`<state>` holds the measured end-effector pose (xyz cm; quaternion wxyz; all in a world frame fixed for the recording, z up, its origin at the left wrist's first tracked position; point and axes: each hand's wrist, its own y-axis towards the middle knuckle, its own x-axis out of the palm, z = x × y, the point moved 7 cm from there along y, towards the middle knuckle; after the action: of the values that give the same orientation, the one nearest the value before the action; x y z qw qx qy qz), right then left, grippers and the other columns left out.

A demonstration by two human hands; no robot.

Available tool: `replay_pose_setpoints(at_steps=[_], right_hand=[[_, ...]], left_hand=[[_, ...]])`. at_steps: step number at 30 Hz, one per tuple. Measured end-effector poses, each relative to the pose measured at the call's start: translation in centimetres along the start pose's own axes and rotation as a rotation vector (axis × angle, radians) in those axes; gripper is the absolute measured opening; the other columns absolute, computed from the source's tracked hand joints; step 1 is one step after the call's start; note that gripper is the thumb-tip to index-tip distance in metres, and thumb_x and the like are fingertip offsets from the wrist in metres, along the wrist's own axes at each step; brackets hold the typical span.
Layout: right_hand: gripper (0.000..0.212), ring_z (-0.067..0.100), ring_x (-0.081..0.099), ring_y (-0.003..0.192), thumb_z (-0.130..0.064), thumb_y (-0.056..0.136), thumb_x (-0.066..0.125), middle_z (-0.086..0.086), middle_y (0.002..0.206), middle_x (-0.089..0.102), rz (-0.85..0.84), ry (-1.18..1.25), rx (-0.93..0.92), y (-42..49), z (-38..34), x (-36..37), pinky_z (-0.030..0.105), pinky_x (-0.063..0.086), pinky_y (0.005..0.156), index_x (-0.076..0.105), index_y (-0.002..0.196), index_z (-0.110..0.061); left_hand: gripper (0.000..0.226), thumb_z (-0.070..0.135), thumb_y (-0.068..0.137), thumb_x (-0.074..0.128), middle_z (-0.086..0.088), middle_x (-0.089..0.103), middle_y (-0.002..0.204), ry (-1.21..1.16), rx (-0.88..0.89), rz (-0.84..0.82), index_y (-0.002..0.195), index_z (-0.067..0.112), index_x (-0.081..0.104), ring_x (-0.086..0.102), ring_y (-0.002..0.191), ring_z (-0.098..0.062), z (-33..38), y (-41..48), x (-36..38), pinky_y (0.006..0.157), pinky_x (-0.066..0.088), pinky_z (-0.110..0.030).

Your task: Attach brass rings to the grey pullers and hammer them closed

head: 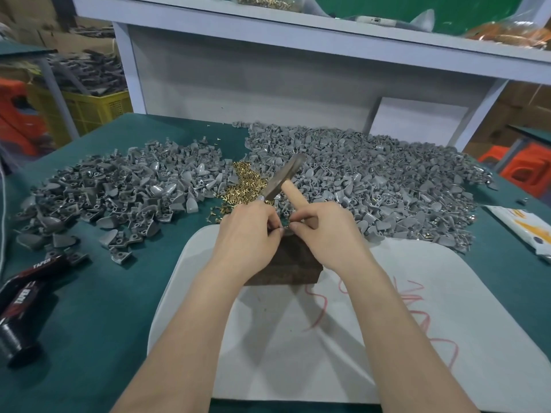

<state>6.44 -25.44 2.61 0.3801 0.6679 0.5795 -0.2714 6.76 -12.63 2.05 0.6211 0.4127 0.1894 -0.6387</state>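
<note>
Hands pinch probable puller; bottle reads TAPER.

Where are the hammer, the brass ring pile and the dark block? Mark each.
hammer [283, 177]: head view, on its metal head.
brass ring pile [243, 183]: head view, middle of the heap.
dark block [287, 263]: head view, its visible top face.

two heaps of grey pullers, brass rings between — hammer tilted
</note>
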Motion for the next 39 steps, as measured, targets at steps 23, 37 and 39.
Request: replay_pose_setpoints(at_steps=[23, 37, 39], right_hand=[[0.011, 0.027, 0.057, 0.091, -0.025, 0.092, 0.055, 0.004, 0.102, 0.058, -0.001, -0.2, -0.004, -0.3, -1.3, 0.6, 0.03, 0.04, 0.071, 0.063, 0.099, -0.027], [0.045, 0.01, 0.06, 0.103, -0.007, 0.09, 0.054, -0.009, 0.115, 0.067, 0.119, 0.092, -0.071, -1.5, 0.3, -1.5, 0.019, 0.041, 0.082, 0.055, 0.126, -0.036], [0.055, 0.019, 0.06, 0.099, -0.01, 0.09, 0.054, -0.004, 0.113, 0.066, 0.165, 0.047, -0.119, -2.6, 0.3, -2.6, 0.027, 0.044, 0.08, 0.045, 0.137, -0.037]], left_hand=[[0.016, 0.02, 0.085, 0.063, -0.004, 0.061, 0.095, 0.016, 0.016, -0.011, 0.074, 0.023, 0.053, 0.056, 0.095, -0.029, 0.2, 0.0, 0.1, 0.082, 0.047, -0.043], [0.01, 0.026, 0.086, 0.061, 0.002, 0.064, 0.092, 0.052, -0.058, 0.038, 0.076, 0.024, 0.061, 0.057, 0.097, -0.024, -0.4, -0.1, -0.2, 0.085, 0.046, -0.038], [0.008, 0.026, 0.086, 0.061, 0.003, 0.063, 0.095, 0.065, -0.073, 0.035, 0.079, 0.024, 0.061, 0.055, 0.099, -0.024, -0.6, 0.0, -0.1, 0.086, 0.045, -0.038]])
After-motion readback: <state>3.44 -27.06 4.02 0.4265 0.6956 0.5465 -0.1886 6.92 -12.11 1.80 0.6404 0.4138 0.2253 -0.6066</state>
